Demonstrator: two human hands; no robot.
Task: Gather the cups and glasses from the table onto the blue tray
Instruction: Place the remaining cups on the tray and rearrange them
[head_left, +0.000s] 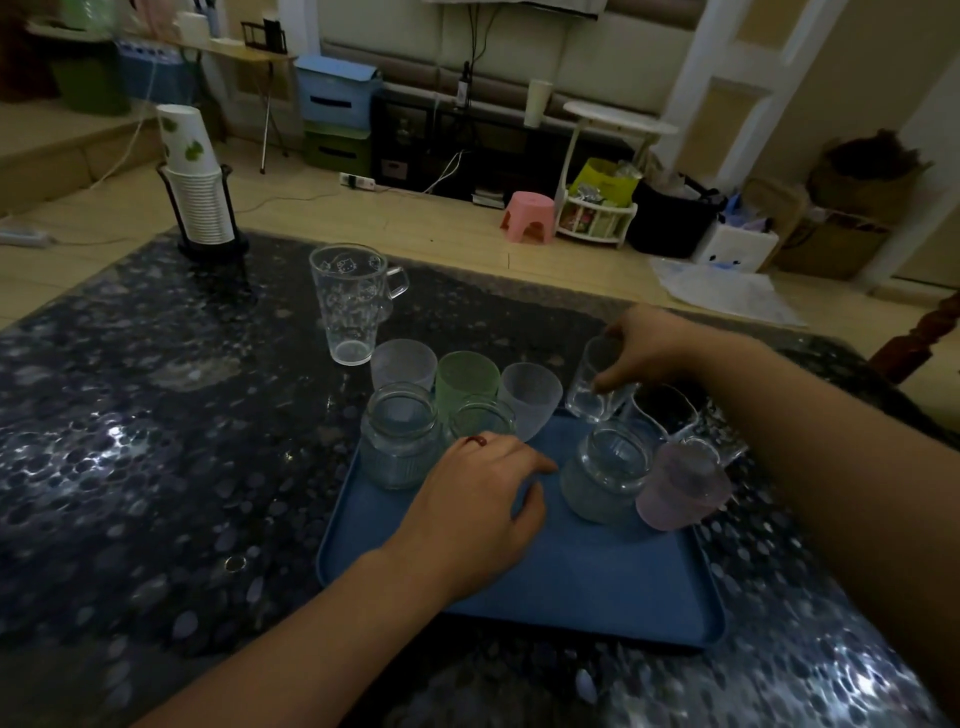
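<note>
The blue tray (571, 587) lies on the dark patterned table. Along its far side stand a glass jar (400, 436), a second jar (605, 473), a pink frosted cup (680, 486), a green frosted cup (465, 382), two pale frosted cups (402, 364) (532, 397) and a clear glass (665, 413). My right hand (649, 348) grips a small clear glass (595, 382) by its rim, tilted, above the tray's far edge. My left hand (483, 509) rests over the tray, fingers spread, partly hiding another jar (480, 418). A tall printed glass mug (350, 301) stands on the table beyond the tray.
A stack of paper cups in a black holder (200, 202) stands at the table's far left corner. A small ring-like item (235, 563) lies left of the tray. Beyond the table are a pink stool (527, 215), boxes and a white side table.
</note>
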